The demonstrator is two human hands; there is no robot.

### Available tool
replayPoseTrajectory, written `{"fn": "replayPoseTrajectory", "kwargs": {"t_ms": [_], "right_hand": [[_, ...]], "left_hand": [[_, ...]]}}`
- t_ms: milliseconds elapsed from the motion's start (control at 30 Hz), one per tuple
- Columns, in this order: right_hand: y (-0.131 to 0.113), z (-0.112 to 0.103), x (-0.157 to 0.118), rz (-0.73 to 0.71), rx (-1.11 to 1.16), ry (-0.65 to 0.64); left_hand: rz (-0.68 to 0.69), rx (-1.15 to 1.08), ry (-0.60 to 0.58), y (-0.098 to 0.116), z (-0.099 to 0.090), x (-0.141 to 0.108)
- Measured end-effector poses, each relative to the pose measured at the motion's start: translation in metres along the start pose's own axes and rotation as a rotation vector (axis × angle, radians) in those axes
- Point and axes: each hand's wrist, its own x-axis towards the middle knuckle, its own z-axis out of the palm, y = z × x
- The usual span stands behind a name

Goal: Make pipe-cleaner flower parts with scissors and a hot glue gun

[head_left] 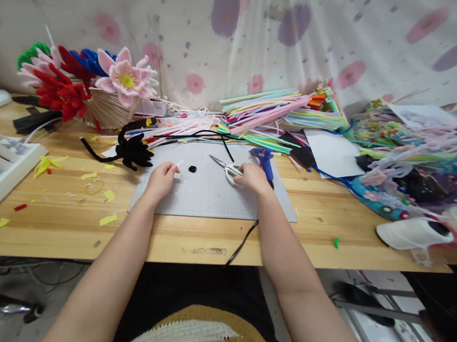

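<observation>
My left hand (161,180) is closed in a pinch over the left side of the grey mat (200,203). A thin whitish sliver (180,162) sticks up from its fingertips, too small to make out further. My right hand (253,179) grips the white handles of a pair of scissors (223,164), whose blades point to the far left. Between the hands lies a small round black piece (192,169). A blue glue gun (267,164) rests just beyond my right hand. Left of the mat sits a black fuzzy flower (132,150) with a long stem.
Pipe-cleaner flowers (123,77) stand at the back left. Bundles of coloured pipe cleaners (275,110) cover the back. A white power strip (7,175) is at the left, among yellow scraps (108,219). A white roll (410,232) lies at the right; a black cord (243,242) crosses the front edge.
</observation>
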Motion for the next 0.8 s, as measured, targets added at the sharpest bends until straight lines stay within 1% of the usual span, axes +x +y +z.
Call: {"fn": "replayPoseTrajectory", "kwargs": {"t_ms": [67,100,133,200,267,333,400,500,533,567,600,667,700,733,800], "right_hand": [[0.002,-0.002,0.0,0.03,0.192,-0.035],[0.003,-0.003,0.001,0.029,0.323,-0.074],[0.004,-0.004,0.001,0.01,0.466,-0.135],[0.003,-0.006,0.0,-0.034,0.768,-0.302],[-0.001,-0.009,-0.001,-0.034,1.044,-0.458],[-0.009,-0.01,-0.003,0.007,1.26,-0.554],[-0.02,-0.009,-0.003,0.051,1.405,-0.591],[-0.036,0.0,-0.002,0.12,1.506,-0.61],[-0.041,0.004,-0.002,0.129,1.516,-0.643],[-0.044,0.007,-0.002,0.119,1.519,-0.705],[-0.045,0.01,-0.003,0.091,1.513,-0.791],[-0.046,0.013,-0.006,-0.003,1.475,-0.986],[-0.045,0.014,-0.008,-0.054,1.443,-1.063],[-0.043,0.014,-0.01,-0.098,1.409,-1.112],[-0.039,0.014,-0.013,-0.157,1.358,-1.13]], "left_hand": [[0.042,0.064,0.019,0.0,0.0,0.0],[0.057,0.086,0.021,0.0,0.0,0.0],[0.061,0.096,0.02,0.0,0.0,0.0],[0.065,0.105,0.016,-0.001,0.0,0.0],[0.064,0.106,0.012,-0.002,0.001,0.0],[0.063,0.098,0.007,-0.003,0.002,0.001],[0.06,0.091,0.005,-0.004,0.002,0.002],[0.038,0.083,0.016,-0.005,0.003,0.003],[0.026,0.078,0.023,-0.006,0.003,0.003],[0.014,0.07,0.029,-0.006,0.003,0.004],[0.001,0.059,0.032,-0.007,0.003,0.004],[-0.028,0.036,0.03,-0.008,0.003,0.005],[-0.042,0.026,0.03,-0.009,0.003,0.005],[-0.055,0.017,0.032,-0.01,0.003,0.006],[-0.075,-0.026,0.021,-0.011,0.003,0.007]]}}
